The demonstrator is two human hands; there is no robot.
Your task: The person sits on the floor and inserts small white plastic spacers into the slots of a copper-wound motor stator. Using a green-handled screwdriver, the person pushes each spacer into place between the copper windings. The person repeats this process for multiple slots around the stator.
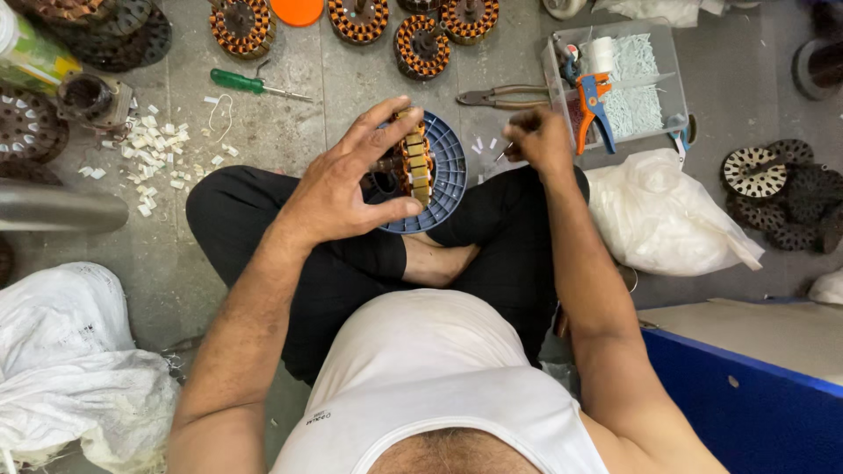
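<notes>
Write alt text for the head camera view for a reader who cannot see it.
A person sits cross-legged on a grey floor, left hand gripping a copper-wound stator set on a blue round disc, right hand pinching something small beside it. Pliers, a green screwdriver, a clear parts tray and more wound stators lie around.

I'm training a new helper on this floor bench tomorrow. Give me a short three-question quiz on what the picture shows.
1. True or false: the left hand grips the wound stator sitting in the blue slotted disc.
2. Which tool lies on the floor above the left hand? A) green-handled screwdriver B) hammer C) paintbrush
3. Fill in: the clear plastic tray by the right hand holds small white pieces and an orange and ____ hand tool.

Key: 1 true; 2 A; 3 blue.
</notes>
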